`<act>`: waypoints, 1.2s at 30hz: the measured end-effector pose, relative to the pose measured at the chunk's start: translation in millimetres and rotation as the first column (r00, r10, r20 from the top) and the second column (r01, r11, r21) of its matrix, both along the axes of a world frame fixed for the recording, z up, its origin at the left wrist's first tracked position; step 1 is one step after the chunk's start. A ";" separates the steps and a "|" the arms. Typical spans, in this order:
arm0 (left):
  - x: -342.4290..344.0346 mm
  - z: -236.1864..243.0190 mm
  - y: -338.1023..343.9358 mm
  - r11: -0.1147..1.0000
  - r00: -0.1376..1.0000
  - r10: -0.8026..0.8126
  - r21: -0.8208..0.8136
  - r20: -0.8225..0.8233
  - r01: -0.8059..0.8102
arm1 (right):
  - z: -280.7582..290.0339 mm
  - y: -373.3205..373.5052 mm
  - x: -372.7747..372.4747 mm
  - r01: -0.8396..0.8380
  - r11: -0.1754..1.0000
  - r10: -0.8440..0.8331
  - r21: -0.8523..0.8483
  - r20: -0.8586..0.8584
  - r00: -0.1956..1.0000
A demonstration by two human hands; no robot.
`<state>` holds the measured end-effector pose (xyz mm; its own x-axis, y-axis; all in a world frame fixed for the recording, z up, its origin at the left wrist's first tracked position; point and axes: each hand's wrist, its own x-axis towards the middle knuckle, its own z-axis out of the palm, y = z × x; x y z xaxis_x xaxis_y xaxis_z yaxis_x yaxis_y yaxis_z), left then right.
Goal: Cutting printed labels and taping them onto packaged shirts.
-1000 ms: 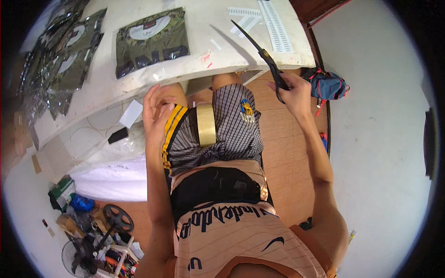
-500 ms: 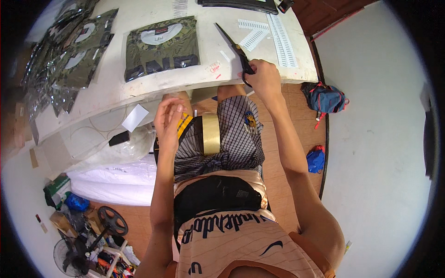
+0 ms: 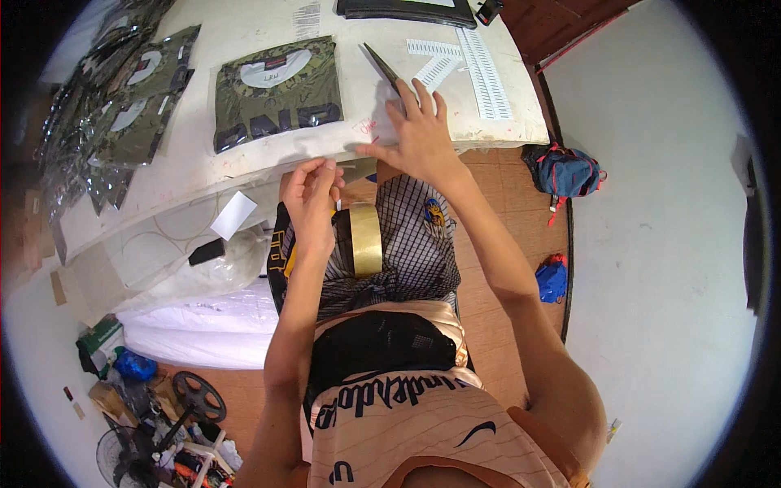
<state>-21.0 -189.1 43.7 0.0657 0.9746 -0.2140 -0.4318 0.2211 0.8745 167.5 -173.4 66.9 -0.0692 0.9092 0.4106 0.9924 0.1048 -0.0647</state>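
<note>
Smudged white tabletop (image 3: pixel 195 130), slim scissors (image 3: pixel 381 68) (dark, tapered) under splayed right-hand fingers (image 3: pixel 422 96)

Two bare hands — one left hand (image 3: pixel 313 199), one right hand (image 3: pixel 423 134) — and one pair of scissors (image 3: pixel 382 68). One table (image 3: pixel 187 177). One bagged camouflage shirt (image 3: pixel 277 102) lies singly; the heap of bagged shirts (image 3: pixel 134 138) overlaps too much for a total, though at least two pale collars (image 3: pixel 150 65) show there. Label strips (image 3: pixel 486 77) number at least four. One gold tape roll (image 3: pixel 365 240), one white card (image 3: pixel 233 215), one small dark slab (image 3: pixel 207 252). One backpack (image 3: pixel 572 172), one blue-and-red bundle (image 3: pixel 552 281), one fan (image 3: pixel 120 455) and one dark spoked wheel (image 3: pixel 198 397); the clutter around those last two is uncountable.
</note>
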 end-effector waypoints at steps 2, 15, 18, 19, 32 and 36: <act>-9.1 -7.5 -3.3 1.000 1.000 0.009 0.022 0.000 -0.009 | -15.4 -10.0 6.9 -0.061 0.998 0.060 -0.031 -0.041 0.997; -37.6 -13.6 4.6 0.994 0.994 0.107 -0.016 -0.032 -0.108 | -18.2 -22.1 2.0 -0.141 0.964 0.212 0.225 -0.330 0.920; -45.5 -12.0 8.8 0.991 0.991 0.131 0.020 0.011 -0.132 | 3.1 10.0 -20.4 -0.147 0.983 0.180 0.111 -0.742 0.646; -46.2 -11.5 9.7 0.988 0.988 0.151 0.012 0.018 -0.152 | 6.3 27.9 -30.0 -0.234 0.967 0.221 0.101 -0.791 0.571; -62.5 -12.2 11.5 0.985 0.984 0.172 0.028 0.040 -0.173 | -16.2 137.7 -90.5 -0.435 0.851 0.012 -0.295 -0.816 0.577; -61.8 -16.0 12.9 0.987 0.987 0.159 0.009 0.026 -0.159 | -15.5 138.6 -83.2 -0.408 0.858 -0.071 -0.311 -0.860 0.506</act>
